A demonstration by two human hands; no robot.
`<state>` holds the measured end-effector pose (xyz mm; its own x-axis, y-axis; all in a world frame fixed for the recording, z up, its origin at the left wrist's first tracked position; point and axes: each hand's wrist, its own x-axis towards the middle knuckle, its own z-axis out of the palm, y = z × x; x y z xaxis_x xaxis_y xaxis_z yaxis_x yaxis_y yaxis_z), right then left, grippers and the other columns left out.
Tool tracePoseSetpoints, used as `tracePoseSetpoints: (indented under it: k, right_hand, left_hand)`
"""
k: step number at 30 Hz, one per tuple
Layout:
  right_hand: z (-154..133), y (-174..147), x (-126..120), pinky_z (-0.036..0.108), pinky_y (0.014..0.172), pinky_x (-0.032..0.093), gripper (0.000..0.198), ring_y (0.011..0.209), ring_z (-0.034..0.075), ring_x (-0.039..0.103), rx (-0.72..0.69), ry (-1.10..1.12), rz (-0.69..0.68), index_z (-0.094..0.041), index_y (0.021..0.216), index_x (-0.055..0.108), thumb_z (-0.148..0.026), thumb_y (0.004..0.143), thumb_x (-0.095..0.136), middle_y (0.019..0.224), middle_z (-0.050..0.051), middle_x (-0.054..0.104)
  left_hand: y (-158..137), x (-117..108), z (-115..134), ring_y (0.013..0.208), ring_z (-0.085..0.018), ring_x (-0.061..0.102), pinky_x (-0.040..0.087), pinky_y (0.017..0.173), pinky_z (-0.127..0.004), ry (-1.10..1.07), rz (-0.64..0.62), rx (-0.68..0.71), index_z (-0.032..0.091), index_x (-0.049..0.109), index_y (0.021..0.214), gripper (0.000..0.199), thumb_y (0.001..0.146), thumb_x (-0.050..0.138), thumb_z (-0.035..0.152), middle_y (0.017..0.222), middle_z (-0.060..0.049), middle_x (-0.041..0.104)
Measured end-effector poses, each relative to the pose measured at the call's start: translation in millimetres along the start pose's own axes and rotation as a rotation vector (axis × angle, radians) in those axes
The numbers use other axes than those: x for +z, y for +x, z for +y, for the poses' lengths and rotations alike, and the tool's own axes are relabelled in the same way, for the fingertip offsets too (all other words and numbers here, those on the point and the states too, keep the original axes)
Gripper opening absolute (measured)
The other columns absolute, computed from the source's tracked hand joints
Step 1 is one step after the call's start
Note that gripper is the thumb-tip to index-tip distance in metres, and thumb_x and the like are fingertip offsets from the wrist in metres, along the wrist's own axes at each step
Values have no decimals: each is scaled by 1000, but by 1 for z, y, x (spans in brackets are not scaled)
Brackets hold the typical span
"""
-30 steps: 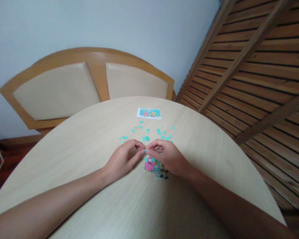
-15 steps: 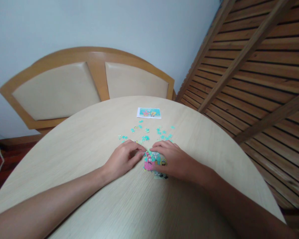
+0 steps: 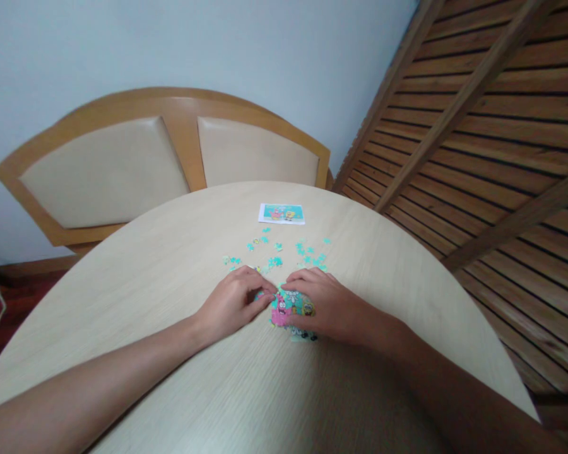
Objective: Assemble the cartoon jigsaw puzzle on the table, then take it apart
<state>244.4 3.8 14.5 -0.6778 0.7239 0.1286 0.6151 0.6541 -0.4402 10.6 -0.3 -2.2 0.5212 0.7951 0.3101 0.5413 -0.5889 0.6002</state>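
A partly joined jigsaw puzzle lies flat near the table's middle, showing a pink starfish figure, a grey-green figure and a yellow one. My left hand is at its upper left edge, thumb and fingertips pinched on a small puzzle piece that they mostly hide. My right hand curves over the puzzle's right side, fingers at the top edge and thumb lower down, gripping it against the table. The palm covers part of the right side.
Several loose turquoise puzzle pieces are scattered beyond my hands, with more to the right. A picture sheet lies farther back. Behind the round table stand a padded wooden chair back and a slatted wooden panel.
My left fingertips have shifted slightly right against the puzzle. The pink piece at the starfish figure's head now lines up with the body below. My right hand stays on the puzzle.
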Motion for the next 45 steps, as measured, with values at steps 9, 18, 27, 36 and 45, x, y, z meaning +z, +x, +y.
tracePoseSetpoints:
  k: [9, 18, 27, 36, 45]
  right_hand:
    - [-1, -1, 0, 42, 96, 43, 40, 109, 28, 58, -8, -14, 20, -24, 108, 72, -58, 86, 70, 116, 8, 68]
    - [-6, -2, -3, 42, 94, 42, 38, 108, 27, 59, -45, -67, 0, -24, 116, 70, -53, 91, 66, 114, 7, 68]
    - [-8, -3, -5, 41, 95, 40, 30, 110, 27, 59, -38, -77, -40, -28, 115, 73, -46, 92, 68, 120, 7, 66]
    - [-5, -5, -6, 43, 97, 40, 33, 112, 27, 58, -44, -86, -55, -26, 116, 73, -48, 93, 65, 122, 8, 65]
    - [3, -5, -5, 43, 94, 41, 32, 111, 27, 59, -30, -96, -38, -28, 117, 72, -48, 95, 61, 124, 8, 65]
  left_hand:
    - [1, 1, -2, 88, -21, 63, 48, 85, -37, 50, -3, 23, 23, 73, 92, 12, 94, 61, 24, 86, -2, 73]
    - [0, 1, -3, 90, -21, 62, 47, 86, -37, 82, -11, 43, 23, 71, 94, 10, 95, 61, 23, 89, -2, 72]
    - [1, 1, -3, 91, -21, 62, 46, 86, -37, 101, -7, 43, 22, 70, 94, 9, 95, 61, 22, 89, -2, 72]
    - [-4, -16, -9, 104, -26, 61, 47, 93, -44, 270, -16, -38, 21, 65, 112, 24, 89, 65, 27, 111, -6, 69]
    - [-8, -23, -3, 102, -28, 61, 47, 93, -46, 341, -134, 4, 21, 66, 107, 25, 89, 67, 39, 108, -7, 68]
